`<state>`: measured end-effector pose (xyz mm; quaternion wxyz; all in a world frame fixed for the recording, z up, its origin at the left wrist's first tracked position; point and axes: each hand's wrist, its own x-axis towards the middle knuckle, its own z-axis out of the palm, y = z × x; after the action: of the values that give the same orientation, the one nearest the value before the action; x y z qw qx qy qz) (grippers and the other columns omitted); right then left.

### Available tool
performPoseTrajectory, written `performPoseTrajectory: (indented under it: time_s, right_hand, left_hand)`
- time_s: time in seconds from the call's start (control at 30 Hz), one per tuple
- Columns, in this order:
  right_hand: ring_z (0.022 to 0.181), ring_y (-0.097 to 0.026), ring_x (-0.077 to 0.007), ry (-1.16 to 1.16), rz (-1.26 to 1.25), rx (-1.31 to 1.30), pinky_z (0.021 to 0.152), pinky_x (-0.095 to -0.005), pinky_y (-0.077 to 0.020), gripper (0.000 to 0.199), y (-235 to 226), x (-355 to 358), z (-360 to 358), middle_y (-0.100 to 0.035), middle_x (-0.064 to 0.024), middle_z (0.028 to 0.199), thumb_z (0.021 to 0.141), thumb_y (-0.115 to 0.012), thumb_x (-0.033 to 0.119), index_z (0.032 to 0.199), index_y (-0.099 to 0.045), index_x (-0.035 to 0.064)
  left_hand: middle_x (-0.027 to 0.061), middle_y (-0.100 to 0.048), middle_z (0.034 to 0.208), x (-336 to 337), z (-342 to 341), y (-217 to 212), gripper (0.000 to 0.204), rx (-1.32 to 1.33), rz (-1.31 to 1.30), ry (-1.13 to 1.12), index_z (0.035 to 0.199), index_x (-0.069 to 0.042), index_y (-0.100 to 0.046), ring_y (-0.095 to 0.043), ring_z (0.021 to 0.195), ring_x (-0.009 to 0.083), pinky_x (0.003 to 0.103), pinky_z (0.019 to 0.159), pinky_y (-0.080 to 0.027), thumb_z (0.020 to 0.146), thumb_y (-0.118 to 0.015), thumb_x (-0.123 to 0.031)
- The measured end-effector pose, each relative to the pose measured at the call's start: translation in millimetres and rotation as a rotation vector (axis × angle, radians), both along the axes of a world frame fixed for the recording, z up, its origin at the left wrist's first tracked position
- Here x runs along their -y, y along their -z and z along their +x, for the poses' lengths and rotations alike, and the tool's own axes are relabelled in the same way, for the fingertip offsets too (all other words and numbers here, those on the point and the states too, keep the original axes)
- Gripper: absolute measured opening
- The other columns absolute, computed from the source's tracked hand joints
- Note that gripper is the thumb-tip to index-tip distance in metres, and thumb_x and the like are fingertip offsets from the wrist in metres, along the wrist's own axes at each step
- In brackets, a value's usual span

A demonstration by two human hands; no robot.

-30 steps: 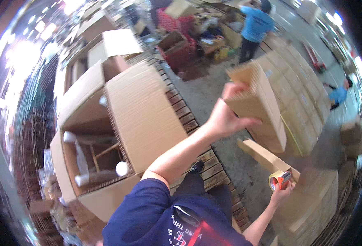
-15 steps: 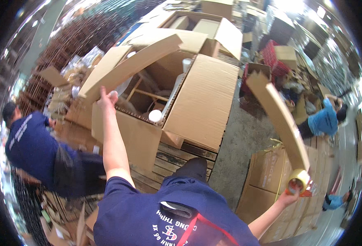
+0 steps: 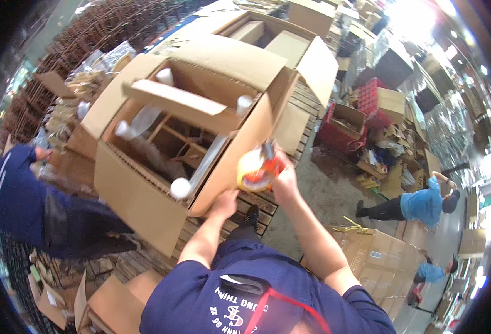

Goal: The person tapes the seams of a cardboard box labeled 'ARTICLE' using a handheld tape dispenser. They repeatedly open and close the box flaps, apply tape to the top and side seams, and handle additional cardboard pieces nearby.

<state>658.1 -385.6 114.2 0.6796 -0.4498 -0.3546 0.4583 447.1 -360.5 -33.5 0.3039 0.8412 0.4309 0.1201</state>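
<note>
My right hand (image 3: 284, 177) is closed around a tape dispenser (image 3: 255, 168) with a yellowish roll and orange-red parts, slightly blurred, beside the large open carton. At the near right side of this carton, my left hand (image 3: 224, 204) has its fingers closed at the lower edge of a raised carton flap (image 3: 235, 153). Inside the carton (image 3: 140, 203) are a wooden frame (image 3: 173, 134) and white rolled pieces at the corners, one being a white roll (image 3: 180, 188). A long cardboard strip (image 3: 176, 98) lies across the carton's opening.
The carton stands on a slatted wooden pallet (image 3: 265, 214). Behind it is another open carton (image 3: 312, 61). A person in dark blue (image 3: 20, 195) works at left; a person in light blue (image 3: 421, 200) is at right, past a red crate (image 3: 368, 97). A taped carton (image 3: 368, 261) stands at near right.
My left hand has let go of a cardboard strip and moved right to the flap, which now stands raised. My right hand has brought the tape dispenser in to the carton; a strip beside it is gone.
</note>
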Motion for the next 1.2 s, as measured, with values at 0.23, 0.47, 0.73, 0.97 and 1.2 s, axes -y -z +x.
performPoseTrajectory:
  time_s: [0.23, 0.47, 0.73, 0.97, 1.2]
  right_hand:
    - [0.115, -0.077, -0.0283, 0.081, -0.564, -0.274, 0.098, -0.0461, -0.0658, 0.058, 85, 89, 139, -0.076, -0.0142, 0.127, 0.086, -0.069, -0.014, 0.142, -0.066, 0.0]
    - [0.111, -0.077, -0.0283, 0.687, -0.657, -0.502, 0.102, -0.0457, -0.0623, 0.058, 161, 148, 293, -0.079, -0.0135, 0.127, 0.085, -0.07, -0.002, 0.143, -0.068, 0.0044]
    - [0.126, -0.073, -0.0355, 0.538, -0.294, -0.712, 0.106, -0.0526, -0.0604, 0.055, 212, -55, 450, -0.072, -0.0172, 0.144, 0.096, -0.065, 0.009, 0.151, -0.059, 0.0084]
    - [0.106, -0.077, -0.0227, 0.107, -0.404, -0.202, 0.093, -0.0367, -0.063, 0.056, 146, -309, 574, -0.078, -0.0091, 0.12, 0.089, -0.068, -0.002, 0.145, -0.062, 0.0043]
    - [0.103, -0.078, -0.0299, -0.142, -0.584, -0.726, 0.093, -0.0464, -0.0658, 0.053, 228, -463, 627, -0.077, -0.0113, 0.116, 0.08, -0.064, 0.002, 0.132, -0.067, 0.0063]
  left_hand:
    - [0.0137, -0.074, 0.127, -8, 26, 2, 0.043, -0.22, 0.079, 0.208, 0.134, -0.006, -0.072, -0.061, 0.132, 0.0363, 0.052, 0.113, -0.049, 0.095, -0.072, -0.023]
    - [0.0251, -0.08, 0.124, -68, 95, -22, 0.037, -0.343, -0.938, 0.533, 0.125, -0.007, -0.082, -0.076, 0.117, 0.0446, 0.054, 0.101, -0.058, 0.094, -0.071, -0.024]
    - [0.0215, -0.078, 0.131, -323, 353, -21, 0.051, 0.197, -0.39, -0.326, 0.153, -0.003, -0.061, -0.077, 0.116, 0.0226, 0.042, 0.099, -0.061, 0.104, -0.046, -0.003]
    - [0.0442, -0.066, 0.139, -391, 388, -37, 0.052, -0.153, -0.13, -0.869, 0.141, 0.015, -0.058, -0.064, 0.133, 0.0568, 0.058, 0.115, -0.051, 0.112, -0.052, -0.028]
    - [0.0356, -0.018, 0.182, -390, 368, -91, 0.077, 0.127, 0.785, -0.912, 0.175, 0.008, -0.016, -0.018, 0.169, 0.0546, 0.064, 0.138, -0.016, 0.115, -0.055, -0.018]
